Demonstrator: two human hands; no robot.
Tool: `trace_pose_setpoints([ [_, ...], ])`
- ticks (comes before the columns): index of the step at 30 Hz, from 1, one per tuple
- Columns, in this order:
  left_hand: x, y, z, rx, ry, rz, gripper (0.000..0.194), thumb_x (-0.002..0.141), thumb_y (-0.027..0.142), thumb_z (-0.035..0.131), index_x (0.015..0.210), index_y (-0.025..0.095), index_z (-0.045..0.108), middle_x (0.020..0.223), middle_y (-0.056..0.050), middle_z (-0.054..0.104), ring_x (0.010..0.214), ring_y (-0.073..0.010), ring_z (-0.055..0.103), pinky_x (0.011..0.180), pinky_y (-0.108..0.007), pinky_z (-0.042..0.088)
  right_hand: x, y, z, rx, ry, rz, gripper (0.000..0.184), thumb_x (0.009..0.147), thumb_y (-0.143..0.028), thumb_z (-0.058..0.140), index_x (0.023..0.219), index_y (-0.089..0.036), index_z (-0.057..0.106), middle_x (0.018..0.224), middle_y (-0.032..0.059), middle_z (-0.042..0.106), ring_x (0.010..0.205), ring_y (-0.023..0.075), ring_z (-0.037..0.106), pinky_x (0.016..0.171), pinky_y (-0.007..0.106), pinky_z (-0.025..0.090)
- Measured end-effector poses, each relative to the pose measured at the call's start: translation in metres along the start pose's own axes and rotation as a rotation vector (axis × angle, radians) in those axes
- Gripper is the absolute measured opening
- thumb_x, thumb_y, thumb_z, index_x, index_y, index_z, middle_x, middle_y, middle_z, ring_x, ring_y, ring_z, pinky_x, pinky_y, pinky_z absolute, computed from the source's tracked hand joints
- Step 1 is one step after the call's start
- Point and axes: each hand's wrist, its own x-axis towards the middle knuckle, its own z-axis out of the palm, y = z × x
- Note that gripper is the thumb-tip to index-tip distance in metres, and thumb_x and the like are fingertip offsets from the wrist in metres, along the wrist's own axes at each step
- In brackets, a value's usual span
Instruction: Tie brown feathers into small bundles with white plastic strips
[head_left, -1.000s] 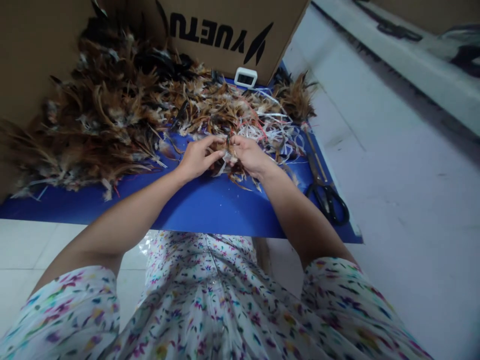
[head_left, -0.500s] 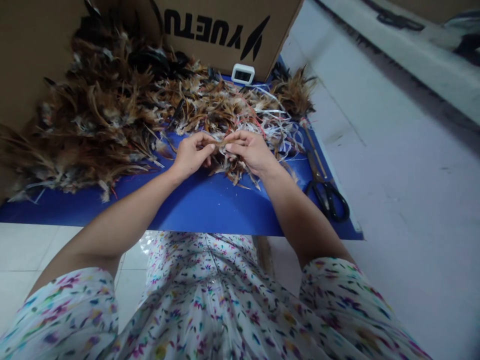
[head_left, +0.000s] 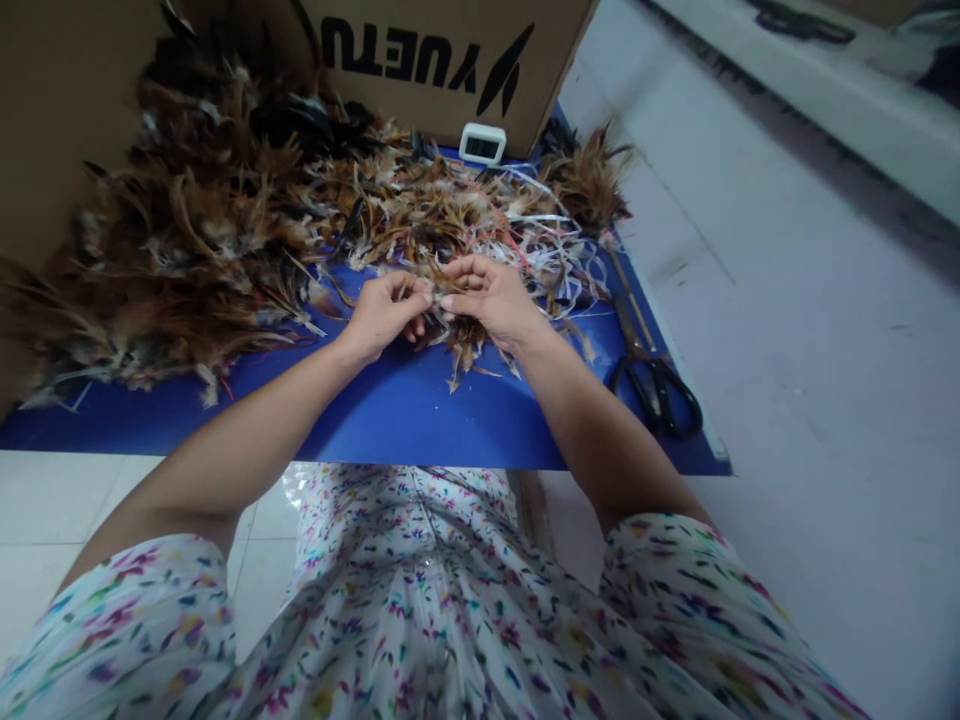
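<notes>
While scissors point(head_left: 660, 395) lie to R on desk point(head_left: 420, 425), I've got feathers point(head_left: 465, 340) btwn both hands, nr big pile point(head_left: 202, 230): L hand point(head_left: 377, 316) pinching tight, R hand point(head_left: 504, 306) w/ fingers curled round them.

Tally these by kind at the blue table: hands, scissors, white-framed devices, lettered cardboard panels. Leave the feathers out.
Hands: 2 (left hand, right hand)
Black-handled scissors: 1
White-framed device: 1
Cardboard panel with YUETU lettering: 1
Total: 5, feathers left out
</notes>
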Motion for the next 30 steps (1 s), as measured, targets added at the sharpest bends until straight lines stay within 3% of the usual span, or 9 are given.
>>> trace_pose_setpoints([
  [10, 0.0013, 0.0003, -0.0025, -0.121, 0.003, -0.103, 0.01, 0.08, 0.009, 0.065, 0.077, 0.016, 0.058, 0.071, 0.001, 0.069, 0.044, -0.0076, 0.059, 0.04, -0.018, 0.043, 0.0058, 0.0036, -0.0028, 0.03, 0.104, -0.007, 0.033, 0.063, -0.01, 0.075, 0.09, -0.022, 0.06, 0.073, -0.0065, 0.063, 0.06, 0.0081, 0.059, 0.06, 0.026, 0.057],
  [15, 0.0006, 0.0022, -0.0026, -0.196, -0.012, -0.119, 0.017, 0.075, 0.013, 0.072, 0.077, 0.017, 0.055, 0.075, 0.0, 0.07, 0.046, -0.008, 0.06, 0.042, -0.018, 0.045, 0.0052, 0.0004, -0.0023, 0.039, 0.142, -0.014, 0.032, 0.065, -0.011, 0.077, 0.089, -0.022, 0.058, 0.076, -0.0049, 0.061, 0.067, 0.0097, 0.061, 0.062, 0.027, 0.059],
  [20, -0.0008, 0.0059, -0.0026, -0.269, -0.025, -0.199, 0.018, 0.08, 0.02, 0.068, 0.083, 0.019, 0.05, 0.078, 0.0, 0.073, 0.05, -0.0085, 0.063, 0.044, -0.017, 0.047, 0.0036, -0.0007, -0.0004, 0.031, 0.146, 0.005, 0.032, 0.066, -0.013, 0.078, 0.09, -0.023, 0.058, 0.078, -0.0038, 0.06, 0.073, 0.0116, 0.061, 0.065, 0.027, 0.06],
  [25, 0.0006, 0.0024, -0.0052, -0.316, -0.068, -0.206, 0.026, 0.085, 0.037, 0.07, 0.089, 0.019, 0.053, 0.072, -0.001, 0.071, 0.048, -0.0098, 0.06, 0.045, -0.02, 0.048, 0.0018, 0.0009, 0.0034, 0.032, 0.106, 0.033, 0.033, 0.066, -0.012, 0.077, 0.091, -0.023, 0.058, 0.079, -0.0033, 0.061, 0.072, 0.0129, 0.063, 0.065, 0.03, 0.06],
  [30, -0.0002, -0.0008, -0.0044, -0.231, -0.076, -0.149, 0.019, 0.081, 0.019, 0.075, 0.084, 0.017, 0.056, 0.058, 0.004, 0.061, 0.039, -0.0056, 0.049, 0.039, -0.017, 0.039, 0.0018, -0.0004, 0.0048, 0.084, 0.119, 0.049, 0.034, 0.063, -0.01, 0.074, 0.089, -0.024, 0.058, 0.073, -0.006, 0.063, 0.066, 0.0111, 0.063, 0.062, 0.027, 0.059],
])
